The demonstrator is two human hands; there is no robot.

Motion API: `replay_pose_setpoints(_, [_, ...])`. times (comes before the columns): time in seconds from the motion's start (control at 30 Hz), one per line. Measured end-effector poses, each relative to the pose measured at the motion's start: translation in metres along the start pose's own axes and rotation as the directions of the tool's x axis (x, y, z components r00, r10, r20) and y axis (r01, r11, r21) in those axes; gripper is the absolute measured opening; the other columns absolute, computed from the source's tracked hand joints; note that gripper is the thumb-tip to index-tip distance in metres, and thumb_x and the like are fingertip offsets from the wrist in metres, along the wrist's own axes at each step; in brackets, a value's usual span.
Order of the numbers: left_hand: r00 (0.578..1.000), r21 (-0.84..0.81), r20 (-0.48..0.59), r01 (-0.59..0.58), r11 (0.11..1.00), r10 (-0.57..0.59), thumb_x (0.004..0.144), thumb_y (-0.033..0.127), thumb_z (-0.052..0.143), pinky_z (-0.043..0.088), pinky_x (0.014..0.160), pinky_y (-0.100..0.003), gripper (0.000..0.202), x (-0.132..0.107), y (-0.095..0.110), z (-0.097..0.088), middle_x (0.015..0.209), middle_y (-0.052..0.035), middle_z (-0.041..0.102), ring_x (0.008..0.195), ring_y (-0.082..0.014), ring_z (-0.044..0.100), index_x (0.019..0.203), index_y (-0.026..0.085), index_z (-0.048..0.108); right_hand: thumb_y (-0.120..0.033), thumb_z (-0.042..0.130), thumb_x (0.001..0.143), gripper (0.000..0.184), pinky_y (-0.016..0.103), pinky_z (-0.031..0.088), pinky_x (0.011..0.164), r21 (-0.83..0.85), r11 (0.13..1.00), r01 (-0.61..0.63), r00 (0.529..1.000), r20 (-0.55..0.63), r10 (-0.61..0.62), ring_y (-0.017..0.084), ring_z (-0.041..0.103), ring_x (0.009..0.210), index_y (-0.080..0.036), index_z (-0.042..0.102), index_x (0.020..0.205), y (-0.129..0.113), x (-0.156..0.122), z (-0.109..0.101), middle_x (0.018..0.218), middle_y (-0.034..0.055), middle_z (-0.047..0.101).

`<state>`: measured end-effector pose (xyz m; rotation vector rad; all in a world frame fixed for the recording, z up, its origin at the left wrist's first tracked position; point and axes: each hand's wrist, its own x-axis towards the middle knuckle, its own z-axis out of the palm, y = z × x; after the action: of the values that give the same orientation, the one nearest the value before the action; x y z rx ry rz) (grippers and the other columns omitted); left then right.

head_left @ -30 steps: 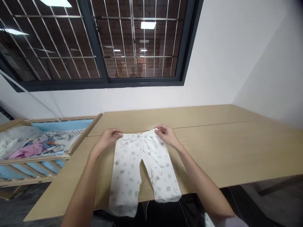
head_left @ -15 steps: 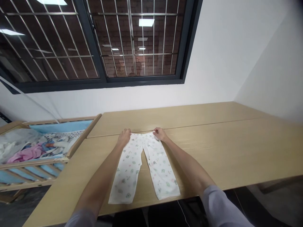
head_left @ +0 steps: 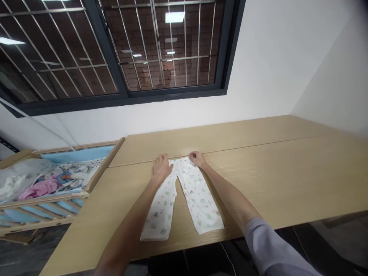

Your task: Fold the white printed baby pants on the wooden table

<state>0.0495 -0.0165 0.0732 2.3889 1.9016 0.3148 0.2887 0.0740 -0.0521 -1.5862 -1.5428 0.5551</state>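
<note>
A pair of small white trousers point(head_left: 198, 191) with a green and pink print lies spread flat on the wooden table point(head_left: 258, 184), waistband away from me and legs towards me. My left hand point(head_left: 162, 166) rests over the left end of the waistband, its fingers apart and laid flat on the cloth. At the other corner of the waistband, my right hand point(head_left: 197, 158) pinches the fabric between thumb and fingers. Part of the waistband is hidden under my left hand.
To the left stands a wooden cot point(head_left: 94, 172) with blue lining, holding a heap of clothes, including a pink garment point(head_left: 41, 186). A barred window point(head_left: 161, 46) is set in the white wall behind the table. A thin seam runs across the tabletop.
My left hand has shifted inward from the waistband's left corner onto the cloth, and its fingers have spread. The right hand keeps its pinch. The view has tilted slightly.
</note>
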Motion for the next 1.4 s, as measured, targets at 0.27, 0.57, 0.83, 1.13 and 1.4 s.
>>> replay_pose_setpoints(0.27, [0.882, -0.277, 0.305, -0.278, 0.920, 0.359, 0.088, 0.072, 0.048, 0.046, 0.069, -0.044, 0.053, -0.156, 0.112, 0.028, 0.072, -0.0128, 0.068, 0.074, -0.0296, 0.069, 0.079, 0.023, 0.064, -0.033, 0.061, 0.086, 0.024, 0.027, 0.047, 0.080, 0.025, 0.999, -0.020, 1.000, -0.009, 0.020, 0.018, 0.066, 0.083, -0.016, 0.076, 0.094, 0.005, 0.001, -0.001, 0.089, 0.0057, 0.076])
replay_pose_setpoints(0.57, [0.904, -0.184, 0.332, -0.217, 0.959, 0.268, 0.093, 0.046, 0.046, 0.051, 0.078, -0.044, 0.040, -0.193, 0.125, 0.052, 0.095, -0.0148, 0.076, 0.092, -0.0353, 0.071, 0.099, 0.016, 0.072, -0.036, 0.059, 0.086, 0.026, 0.028, 0.051, 0.084, 0.096, 0.992, -0.081, 0.997, 0.005, 0.081, 0.020, 0.070, 0.089, -0.019, 0.078, 0.092, 0.003, 0.003, -0.001, 0.090, 0.0048, 0.077])
replay_pose_setpoints(0.83, [0.890, -0.163, 0.343, -0.258, 0.952, 0.299, 0.088, 0.041, 0.049, 0.050, 0.077, -0.043, 0.038, -0.187, 0.138, 0.052, 0.091, -0.0179, 0.077, 0.088, -0.0354, 0.072, 0.092, 0.013, 0.075, -0.040, 0.074, 0.075, 0.024, 0.028, 0.052, 0.078, 0.160, 0.980, -0.117, 0.993, 0.039, 0.112, 0.020, 0.069, 0.083, -0.018, 0.075, 0.083, -0.003, 0.000, -0.003, 0.082, 0.0051, 0.076])
replay_pose_setpoints(1.13, [0.945, -0.337, 0.232, -0.144, 0.930, 0.231, 0.088, 0.027, 0.047, 0.031, 0.059, -0.030, 0.027, -0.194, 0.119, 0.047, 0.071, -0.0054, 0.072, 0.067, -0.0193, 0.064, 0.072, 0.020, 0.067, -0.033, 0.074, 0.073, 0.029, 0.023, 0.048, 0.062, 0.274, 0.955, -0.112, 0.992, 0.089, 0.091, 0.013, 0.061, 0.063, -0.014, 0.071, 0.095, -0.002, -0.001, -0.005, 0.068, -0.0015, 0.066])
replay_pose_setpoints(1.4, [0.992, -0.488, 0.116, 0.017, 0.873, 0.045, 0.092, 0.028, 0.038, 0.027, 0.059, -0.029, 0.030, -0.213, 0.066, 0.027, 0.058, 0.0011, 0.054, 0.058, -0.0150, 0.049, 0.062, 0.022, 0.040, -0.028, 0.077, 0.066, 0.023, 0.023, 0.047, 0.060, 0.291, 0.944, -0.153, 0.986, 0.102, 0.129, 0.014, 0.061, 0.061, -0.018, 0.067, 0.085, -0.015, 0.006, -0.006, 0.063, -0.0024, 0.064])
